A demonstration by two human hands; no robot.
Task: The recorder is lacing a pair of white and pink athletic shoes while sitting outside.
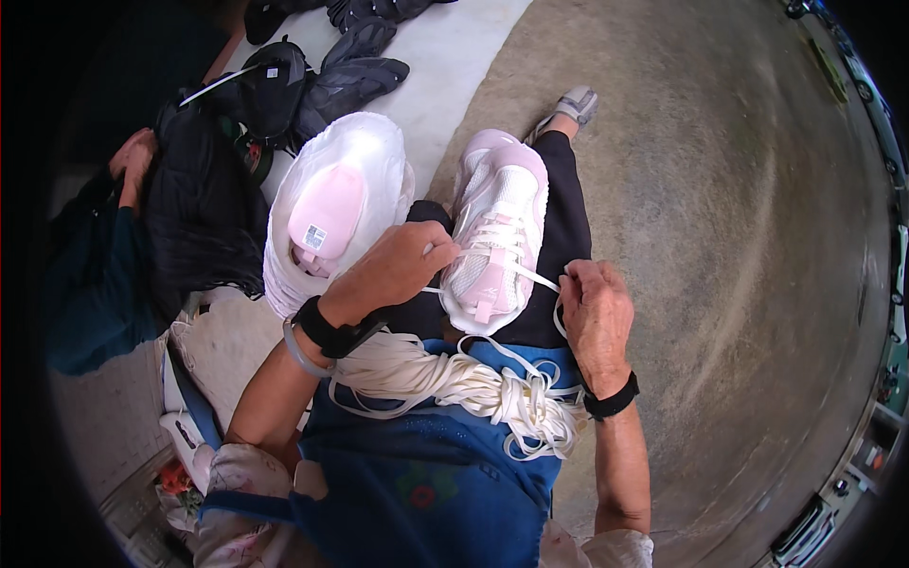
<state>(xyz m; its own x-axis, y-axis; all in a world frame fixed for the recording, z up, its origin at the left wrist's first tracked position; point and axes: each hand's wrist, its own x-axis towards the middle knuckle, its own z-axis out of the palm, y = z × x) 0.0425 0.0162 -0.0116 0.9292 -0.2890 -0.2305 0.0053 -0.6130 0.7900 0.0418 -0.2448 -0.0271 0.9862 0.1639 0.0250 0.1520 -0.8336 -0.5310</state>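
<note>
Evidently, the left hand pinches a white lace between thumb and finger; the right hand seems to pinch it too, though its fingertips are partly hidden. Between them, mid-frame, sits a pink-and-white sneaker; lower centre, cream laces heap on a blue apron.

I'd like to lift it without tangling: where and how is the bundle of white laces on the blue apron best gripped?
Probably by the middle of the lace bundle, from above: the strands lie gathered there, while the right end spreads into loose loops and the left end lies close to the black wristband.
</note>
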